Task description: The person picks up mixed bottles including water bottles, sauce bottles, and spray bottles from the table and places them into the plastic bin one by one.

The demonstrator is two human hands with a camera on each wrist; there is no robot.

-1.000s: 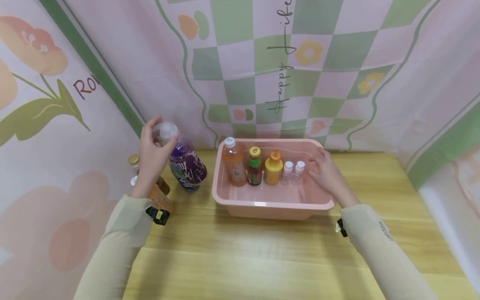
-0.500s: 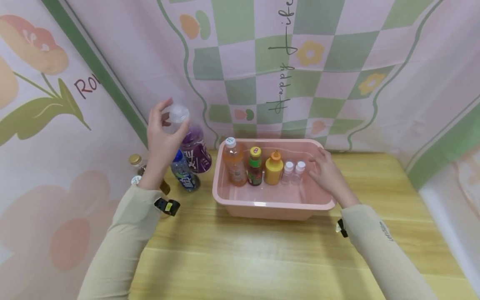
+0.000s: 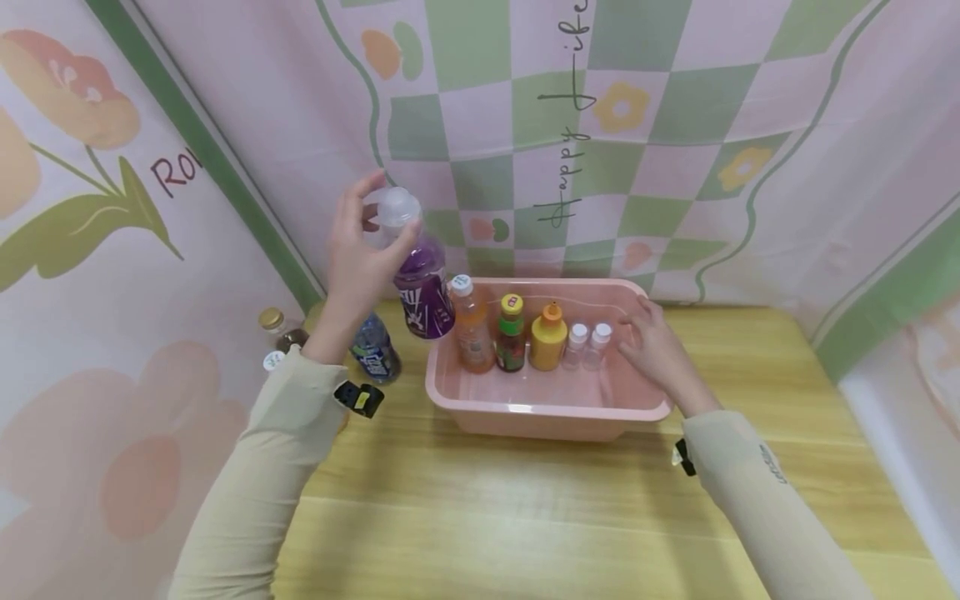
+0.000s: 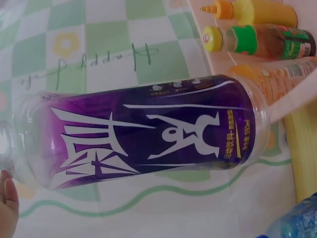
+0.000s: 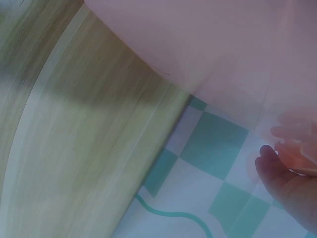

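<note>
My left hand [image 3: 358, 258] grips a drink bottle with a purple label [image 3: 424, 298] by its clear top. The bottle hangs tilted, its base at the left rim of a pink plastic tub [image 3: 540, 425]. In the left wrist view the purple bottle [image 4: 163, 129] spans the middle, with a fingertip [image 4: 9, 198] at its top end. My right hand [image 3: 662, 354] holds the tub's right rim between thumb and fingers. In the tub stand an orange drink bottle [image 3: 474, 337], a yellow-capped bottle [image 3: 511, 337], a yellow squeeze bottle [image 3: 547, 342] and two small white-capped bottles [image 3: 593, 350].
Left of the tub a blue-labelled bottle [image 3: 377, 354] stands on the wooden table [image 3: 525, 517]. Behind my left forearm are a gold-capped bottle [image 3: 281, 327] and a white-capped bottle [image 3: 274, 360], both partly hidden. A checkered curtain [image 3: 480, 125] hangs behind the tub.
My left hand has lifted the purple bottle and carried it right to the tub's left rim, uncovering the blue-labelled bottle. The right hand has stayed on the rim.
</note>
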